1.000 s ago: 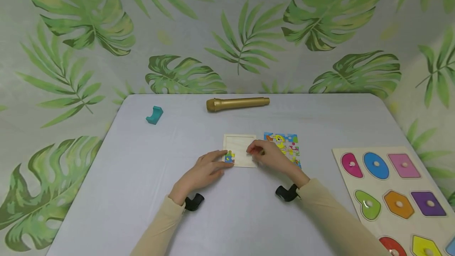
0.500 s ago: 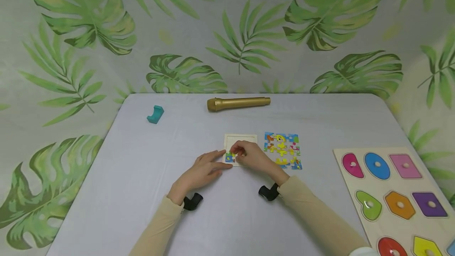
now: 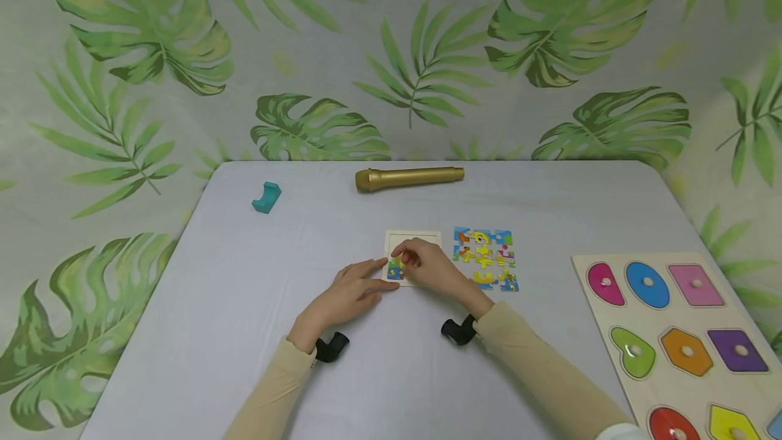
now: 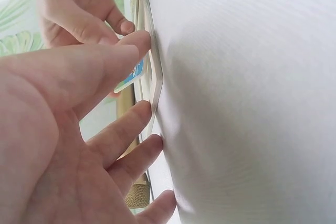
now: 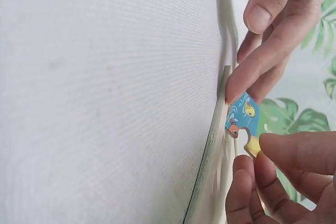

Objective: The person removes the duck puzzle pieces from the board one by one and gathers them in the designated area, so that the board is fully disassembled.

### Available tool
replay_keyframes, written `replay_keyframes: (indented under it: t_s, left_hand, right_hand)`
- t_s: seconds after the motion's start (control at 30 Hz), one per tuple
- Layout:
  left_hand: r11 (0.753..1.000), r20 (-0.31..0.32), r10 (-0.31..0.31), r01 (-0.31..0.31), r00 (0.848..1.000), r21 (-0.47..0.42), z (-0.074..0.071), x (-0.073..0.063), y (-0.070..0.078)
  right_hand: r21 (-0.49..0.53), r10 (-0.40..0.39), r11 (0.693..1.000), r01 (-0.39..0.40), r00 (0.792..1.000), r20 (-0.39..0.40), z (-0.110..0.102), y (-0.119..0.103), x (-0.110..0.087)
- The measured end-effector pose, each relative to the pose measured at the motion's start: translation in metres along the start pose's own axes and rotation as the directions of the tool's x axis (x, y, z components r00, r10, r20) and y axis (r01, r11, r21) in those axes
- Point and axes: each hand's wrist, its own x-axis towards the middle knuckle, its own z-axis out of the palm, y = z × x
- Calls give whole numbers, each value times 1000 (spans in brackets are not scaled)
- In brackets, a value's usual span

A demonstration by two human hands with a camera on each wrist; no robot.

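A jigsaw piece (image 3: 394, 271), blue with small printed fish and a yellow corner, stands tilted over the pale square puzzle tray (image 3: 412, 232). My right hand (image 3: 432, 267) pinches the piece by its yellow corner between thumb and fingers, as the right wrist view shows. My left hand (image 3: 349, 290) lies at the tray's left side with fingers extended, touching the rim. In the left wrist view its thumb is close to the piece (image 4: 134, 72); contact is unclear. Right of the tray lie several loosely matched jigsaw pieces (image 3: 484, 258) with a yellow cartoon figure.
A gold microphone (image 3: 409, 178) lies behind the tray. A teal curved block (image 3: 267, 197) sits at the back left. At the right, a wooden peg board (image 3: 641, 314) bears coloured knobbed shapes. Both stand on the white-covered table (image 3: 183, 331).
My right hand has moved left from the tray's right side to the piece at its lower left and now pinches it. My left hand has stayed nearly still.
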Motion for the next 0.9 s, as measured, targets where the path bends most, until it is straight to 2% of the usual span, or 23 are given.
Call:
replay_keyframes:
  t_s: [0.2, 0.37, 0.47, 0.63, 0.9]
  left_hand:
    - [1000, -2, -5, 5, 1000, -10, 0, 0, 0]
    - [1000, 6, -28, 28, 1000, -10, 0, 0, 1]
    - [999, 12, -41, 41, 999, -10, 0, 0, 1]
    - [999, 19, -53, 54, 998, -9, 0, 1, 2]
    - [998, 15, -54, 54, 998, -16, 1, 1, 2]
  right_hand:
    - [-28, -5, 1000, 4, 1000, -30, 4, 4, 3]
    - [12, 60, 998, -60, 996, -59, -1, 10, 2]
    - [51, 103, 994, -99, 993, -66, -11, 13, -2]
    - [87, 127, 989, -121, 990, -67, -32, 20, -11]
    - [44, 171, 985, -169, 983, -59, -60, 37, -31]
